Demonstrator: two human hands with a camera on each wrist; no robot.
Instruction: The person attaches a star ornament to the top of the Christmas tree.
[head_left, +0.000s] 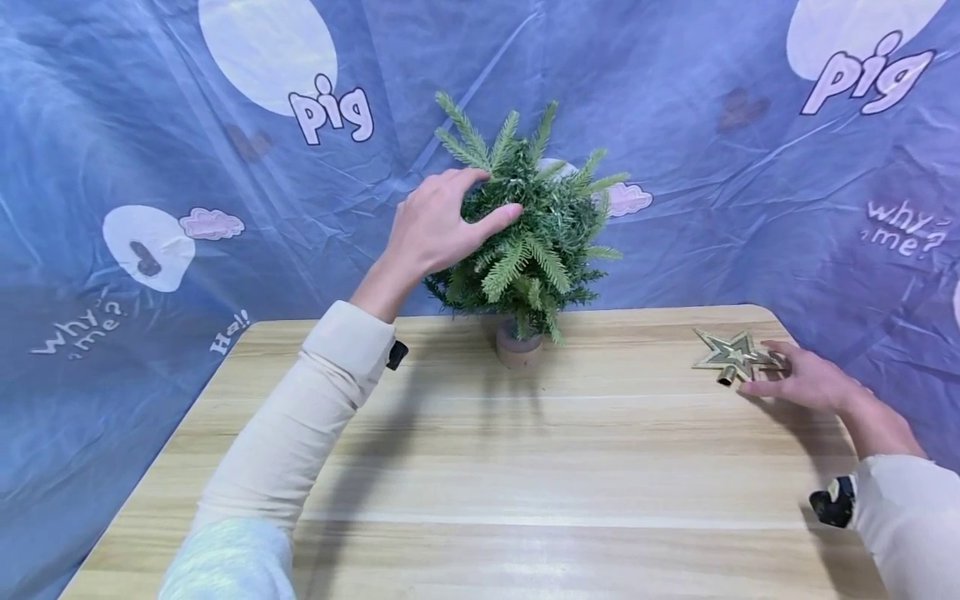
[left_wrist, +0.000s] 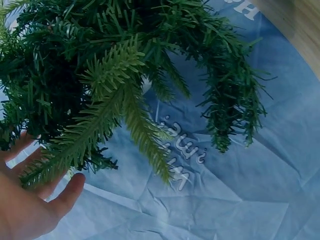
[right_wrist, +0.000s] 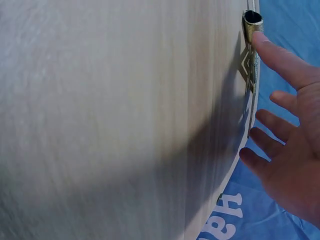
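A small artificial Christmas tree [head_left: 536, 217] with a round wooden base [head_left: 517, 346] stands at the back of the table. My left hand [head_left: 438, 221] is at its upper left side, thumb and fingers spread about the branches. In the left wrist view a light green sprig [left_wrist: 95, 127] crosses in front of that hand [left_wrist: 30, 210], whose thumb is held apart. A gold star tree topper [head_left: 735, 352] with a tube socket [head_left: 726, 377] lies near the right back corner. Beside it is my right hand [head_left: 813, 379], fingers extended, its thumb [right_wrist: 282, 57] by the socket.
The wooden table [head_left: 540, 467] has a rounded back right corner. A blue printed cloth [head_left: 412, 75] hangs right behind it and along both sides. Black wrist cameras [head_left: 832, 502] show at both cuffs.
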